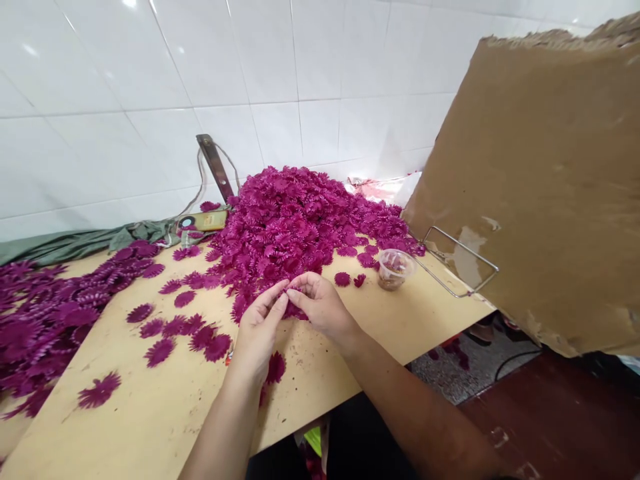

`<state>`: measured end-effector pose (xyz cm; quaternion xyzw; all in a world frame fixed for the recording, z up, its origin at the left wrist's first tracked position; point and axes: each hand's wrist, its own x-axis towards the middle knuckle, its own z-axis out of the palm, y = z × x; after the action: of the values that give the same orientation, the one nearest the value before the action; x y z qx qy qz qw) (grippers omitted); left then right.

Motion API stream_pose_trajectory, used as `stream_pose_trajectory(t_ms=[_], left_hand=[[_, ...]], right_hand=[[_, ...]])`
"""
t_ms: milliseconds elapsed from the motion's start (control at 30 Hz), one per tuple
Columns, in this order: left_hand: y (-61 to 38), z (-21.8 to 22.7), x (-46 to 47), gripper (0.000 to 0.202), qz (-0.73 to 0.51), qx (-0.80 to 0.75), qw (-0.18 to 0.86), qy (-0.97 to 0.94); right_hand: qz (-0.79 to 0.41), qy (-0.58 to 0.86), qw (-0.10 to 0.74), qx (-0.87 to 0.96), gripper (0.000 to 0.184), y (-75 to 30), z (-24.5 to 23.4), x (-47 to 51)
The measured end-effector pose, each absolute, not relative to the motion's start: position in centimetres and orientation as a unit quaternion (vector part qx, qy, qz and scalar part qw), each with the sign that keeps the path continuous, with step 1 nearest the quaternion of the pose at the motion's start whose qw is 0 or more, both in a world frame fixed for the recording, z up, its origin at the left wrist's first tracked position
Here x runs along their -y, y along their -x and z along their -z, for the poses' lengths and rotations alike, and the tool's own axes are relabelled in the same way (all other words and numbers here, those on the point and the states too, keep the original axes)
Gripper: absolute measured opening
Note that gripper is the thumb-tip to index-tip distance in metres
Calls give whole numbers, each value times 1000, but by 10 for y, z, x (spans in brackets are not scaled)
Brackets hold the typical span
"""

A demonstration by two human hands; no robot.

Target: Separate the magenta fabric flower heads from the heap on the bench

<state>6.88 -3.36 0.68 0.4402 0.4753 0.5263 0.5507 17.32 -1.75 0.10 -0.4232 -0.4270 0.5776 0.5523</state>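
Observation:
Above the table's front half, my left hand [265, 315] and my right hand [320, 303] meet at the fingertips. Both are closed in a pinch around a small magenta fabric flower [296, 293], mostly covered by the fingers. Right behind them rises a large heap of the same magenta flowers [285, 223] with fringed edges. Several loose flowers [203, 337] lie to the left of my left hand. Another flower [276, 367] rests below my hands, partly behind the left wrist.
A clear plastic cup [394, 270] with brown bits stands right of my hands. Beyond it are a bent wire frame [460, 263] and a large cardboard sheet [540, 180]. More flowers [55, 327] spread at left. A yellow device [206, 221] and green cloth [90, 243] lie by the tiled wall.

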Motion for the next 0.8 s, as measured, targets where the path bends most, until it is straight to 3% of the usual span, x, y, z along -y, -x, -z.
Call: stream_pose_trajectory(t_ms=[167, 333, 400, 500, 567, 667, 733, 800], left_hand=[[-70, -2, 35, 41, -510, -503, 526, -458], [-55, -2, 33, 26, -567, -541, 375, -496], [-44, -4, 31, 21, -582, -559, 329, -490], [-26, -9, 25, 11, -605, -562, 303, -476], [-17, -17, 17, 4, -622, -556, 333, -439], [-7, -36, 7, 12, -633, -500, 493, -325], [-5, -50, 3, 16, -627, -431, 604, -239], [-7, -61, 3, 19, -626, -373, 664, -167]], right_hand=[[-520, 473, 539, 464, 16, -174, 1, 17], [-414, 492, 526, 557, 22, -175, -1, 24], [-353, 506, 477, 626, 31, -172, -1, 37], [-257, 439, 329, 796, 43, -160, 8, 62], [-183, 373, 229, 880, 46, -149, 16, 71], [-95, 340, 136, 926, 34, -142, 24, 60], [-59, 377, 106, 918, 24, -145, 20, 42], [-41, 453, 118, 883, 30, -154, 11, 25]])
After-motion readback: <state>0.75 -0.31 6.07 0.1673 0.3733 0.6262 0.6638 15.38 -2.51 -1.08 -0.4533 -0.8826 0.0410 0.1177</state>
